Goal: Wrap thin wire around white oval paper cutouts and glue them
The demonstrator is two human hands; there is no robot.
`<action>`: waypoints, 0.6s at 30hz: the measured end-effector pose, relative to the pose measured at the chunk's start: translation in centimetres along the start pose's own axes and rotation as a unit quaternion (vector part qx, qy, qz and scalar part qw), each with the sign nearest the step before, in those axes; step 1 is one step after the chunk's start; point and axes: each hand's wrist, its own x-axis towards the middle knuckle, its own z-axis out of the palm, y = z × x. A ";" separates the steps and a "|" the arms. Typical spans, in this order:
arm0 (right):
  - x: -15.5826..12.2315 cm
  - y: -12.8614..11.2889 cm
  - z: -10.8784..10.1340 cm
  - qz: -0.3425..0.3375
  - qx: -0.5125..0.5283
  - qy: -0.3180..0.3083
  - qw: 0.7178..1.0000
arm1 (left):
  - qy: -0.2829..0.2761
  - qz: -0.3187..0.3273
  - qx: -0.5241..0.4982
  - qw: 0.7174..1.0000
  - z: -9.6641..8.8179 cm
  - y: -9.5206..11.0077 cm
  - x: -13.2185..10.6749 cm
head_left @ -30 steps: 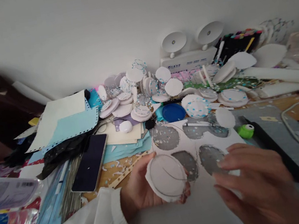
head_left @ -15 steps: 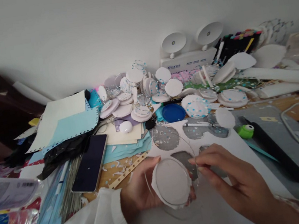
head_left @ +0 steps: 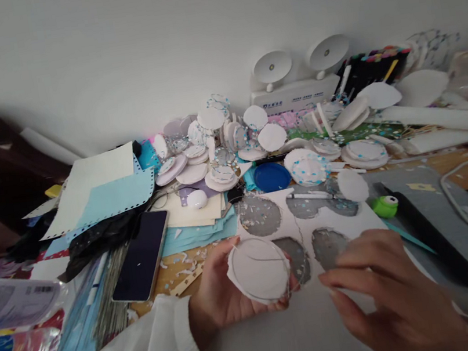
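Observation:
My left hand (head_left: 220, 289) is closed around a white round paper disc (head_left: 259, 271) with a slightly rough edge, holding it face up above the work surface. A thin thread (head_left: 261, 258) lies curved across the disc. A fine string (head_left: 303, 247) trails from the disc's right edge up over the cut-out sheet. To the right, my right hand (head_left: 387, 293) hovers apart from the disc, blurred by motion. Its thumb and forefinger are a little apart, and I see nothing between them.
Beneath the hands lies a white sheet (head_left: 303, 224) with round holes. Many white discs with blue beads (head_left: 307, 166) pile up behind, beside a blue lid (head_left: 272, 177). A phone (head_left: 140, 257) lies left; a green-topped cutter (head_left: 385, 207) and a black bar (head_left: 437, 239) lie right.
My right hand has let go of the string and moved right and slightly down. My left hand has tilted the disc and shifted it up and left; thread now crosses its face.

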 end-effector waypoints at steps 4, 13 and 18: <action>0.0 -0.4 -0.3 -0.065 0.016 -0.037 0.997 | -0.003 0.046 0.006 0.999 0.3 -0.1 0.0; 0.5 -0.4 -0.4 -0.081 0.031 -0.064 0.994 | -0.012 0.069 0.071 0.995 0.3 -0.4 0.0; 0.1 -0.3 -0.3 -0.081 0.039 -0.081 0.993 | -0.013 0.073 0.070 0.995 0.4 -0.4 0.0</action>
